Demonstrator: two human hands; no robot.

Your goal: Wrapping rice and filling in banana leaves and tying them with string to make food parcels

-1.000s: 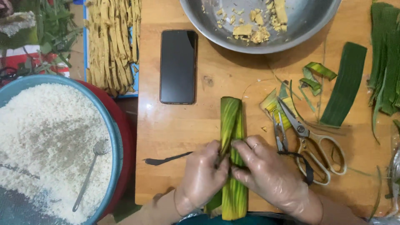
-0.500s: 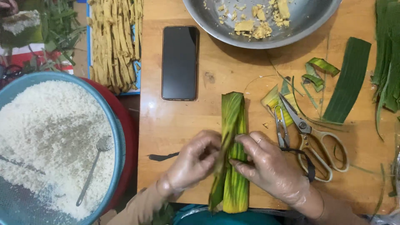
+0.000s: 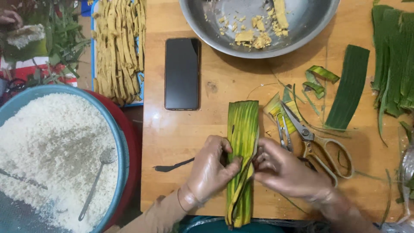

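Observation:
A long folded green-and-yellow leaf [image 3: 243, 129] lies lengthwise on the wooden table [image 3: 207, 82]. My left hand [image 3: 210, 168], in a thin clear glove, pinches the leaf's left edge at its middle. My right hand [image 3: 286, 169], also gloved, pinches the right edge opposite it. Both hands press the leaf's sides inward, so the leaf is narrowed where they meet. Its near end hangs past the table's front edge.
Scissors [image 3: 312, 140] lie just right of my right hand, among leaf trimmings [image 3: 317, 80]. A black phone [image 3: 182, 73] lies to the upper left. A metal bowl [image 3: 302, 26] with yellow crumbs stands at the back. Cut leaves [image 3: 394, 64] lie right; a rice basin [image 3: 47, 151] with spoon [image 3: 97, 177] left.
Both hands have drawn the leaf's edges together at the middle. The leaf has tilted slightly and its near end has slid further over the table's front edge.

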